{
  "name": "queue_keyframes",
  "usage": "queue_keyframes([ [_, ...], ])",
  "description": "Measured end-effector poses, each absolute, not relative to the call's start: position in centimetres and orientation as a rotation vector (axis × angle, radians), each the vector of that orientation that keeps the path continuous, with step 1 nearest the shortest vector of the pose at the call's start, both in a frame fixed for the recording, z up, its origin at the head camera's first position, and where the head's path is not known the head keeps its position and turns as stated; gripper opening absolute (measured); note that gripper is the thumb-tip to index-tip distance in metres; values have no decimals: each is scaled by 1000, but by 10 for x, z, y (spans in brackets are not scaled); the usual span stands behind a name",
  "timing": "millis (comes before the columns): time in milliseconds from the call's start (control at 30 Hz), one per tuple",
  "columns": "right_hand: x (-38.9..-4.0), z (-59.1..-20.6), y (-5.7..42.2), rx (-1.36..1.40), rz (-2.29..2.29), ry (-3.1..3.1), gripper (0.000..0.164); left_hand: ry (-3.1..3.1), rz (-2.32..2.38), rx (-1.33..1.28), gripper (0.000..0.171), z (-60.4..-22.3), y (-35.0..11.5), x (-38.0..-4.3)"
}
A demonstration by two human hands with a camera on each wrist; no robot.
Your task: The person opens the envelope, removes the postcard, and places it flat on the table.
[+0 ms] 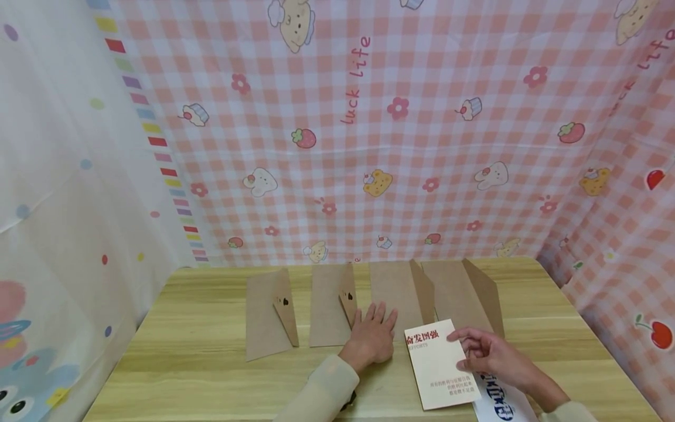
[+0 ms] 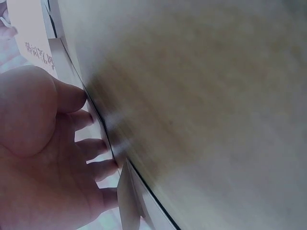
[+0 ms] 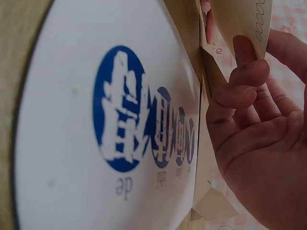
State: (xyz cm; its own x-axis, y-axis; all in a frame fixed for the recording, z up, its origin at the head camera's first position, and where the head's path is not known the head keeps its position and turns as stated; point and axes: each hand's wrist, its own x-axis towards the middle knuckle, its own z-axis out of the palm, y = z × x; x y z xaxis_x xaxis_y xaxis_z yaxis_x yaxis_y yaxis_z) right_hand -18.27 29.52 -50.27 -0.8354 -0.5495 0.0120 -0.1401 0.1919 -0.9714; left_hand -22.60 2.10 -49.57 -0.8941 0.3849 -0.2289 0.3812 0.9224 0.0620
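Note:
Several brown paper envelopes lie in a row with their flaps raised; the two on the left (image 1: 261,322) (image 1: 327,310) show a small dark mark on the flap. My left hand (image 1: 373,337) rests palm down with spread fingers between the second envelope and the third (image 1: 392,293), its fingertips at the paper. In the left wrist view an envelope flap (image 2: 125,201) stands by the little finger. My right hand (image 1: 495,357) pinches a cream card (image 1: 437,375) with red characters by its right edge, tilted above the table. Beneath that hand lies a white card (image 3: 62,120) with blue round characters.
The rightmost envelope (image 1: 453,287) stands near the table's back edge, its flap (image 1: 485,293) folded up to the right. A pink checked cloth (image 1: 337,217) hangs directly behind the wooden table (image 1: 195,346). A white dotted curtain (image 1: 79,193) borders the left side.

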Motion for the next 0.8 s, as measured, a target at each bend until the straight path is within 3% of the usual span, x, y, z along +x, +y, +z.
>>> queue_keyframes([
  [533, -182, -511, 289, -596, -1648, 2090, 46, 2840, 21, 584, 52, -497, 20, -227],
  [800, -184, -514, 287, -591, -1623, 2073, 35, 2837, 2, 586, 52, -497, 20, -228],
])
